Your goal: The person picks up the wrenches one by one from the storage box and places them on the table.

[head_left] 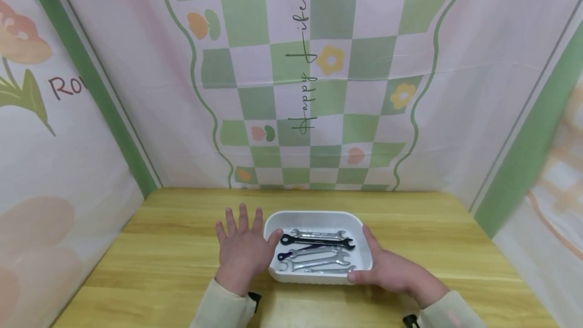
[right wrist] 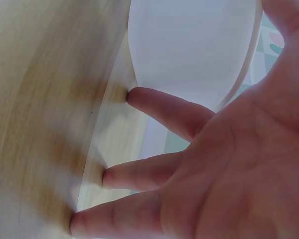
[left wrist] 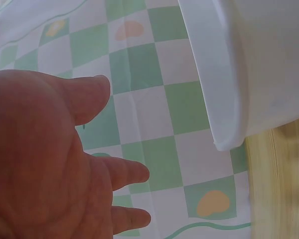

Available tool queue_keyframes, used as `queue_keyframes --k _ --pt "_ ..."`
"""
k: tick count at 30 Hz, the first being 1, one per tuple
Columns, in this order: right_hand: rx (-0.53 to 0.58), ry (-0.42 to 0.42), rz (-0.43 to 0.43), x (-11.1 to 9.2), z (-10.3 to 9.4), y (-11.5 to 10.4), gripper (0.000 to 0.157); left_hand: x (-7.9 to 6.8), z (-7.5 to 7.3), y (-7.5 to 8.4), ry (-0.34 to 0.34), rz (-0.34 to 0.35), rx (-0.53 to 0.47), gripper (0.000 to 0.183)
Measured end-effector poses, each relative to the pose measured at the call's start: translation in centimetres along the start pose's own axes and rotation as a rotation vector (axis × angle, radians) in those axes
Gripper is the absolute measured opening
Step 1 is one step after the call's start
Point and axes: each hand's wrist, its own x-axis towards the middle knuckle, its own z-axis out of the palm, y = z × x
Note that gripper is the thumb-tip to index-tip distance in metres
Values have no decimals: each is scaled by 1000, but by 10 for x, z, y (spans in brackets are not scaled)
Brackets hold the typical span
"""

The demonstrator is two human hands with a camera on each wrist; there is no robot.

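A white rectangular tub [head_left: 314, 279] with rounded corners stands on the wooden table. Inside lie several wrenches: a black combination wrench [head_left: 314, 241] across the top, silver open-end wrenches [head_left: 319, 263] beneath, and a dark-ended one [head_left: 284, 256] at the left. My left hand [head_left: 243, 252] is spread beside the tub's left end; its thumb overlaps the rim in the head view, while the left wrist view shows a gap to the tub wall [left wrist: 274, 64]. At the right end is my right hand [head_left: 391, 270], thumb by the front corner. In the right wrist view, its straight fingers [right wrist: 162, 109] reach the tabletop.
The light wooden table [head_left: 182, 267] ends at a hanging cloth [head_left: 291, 90] with green checks and "Happy Life" lettering. Printed cloth panels [head_left: 68, 166] close off both sides. Dark wrist straps [head_left: 255, 300] show at the cream sleeves [head_left: 223, 308].
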Motion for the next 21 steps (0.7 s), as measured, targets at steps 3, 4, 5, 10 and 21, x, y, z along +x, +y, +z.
queue_keyframes --k 3,4,5,10,21 --pt "3 -7 -1 1 0 0 134 0 0 0 4 2 2 78" --pt "3 -9 -1 1 0 1 134 0 0 0 6 2 2 78" --pt "5 -11 -2 1 0 0 134 -1 0 -1 7 2 3 78" --pt "4 -16 0 0 0 -1 134 0 1 -1 9 2 9 78" --pt "6 -16 4 -1 -1 -1 134 0 2 -3 -6 30 -61 80"
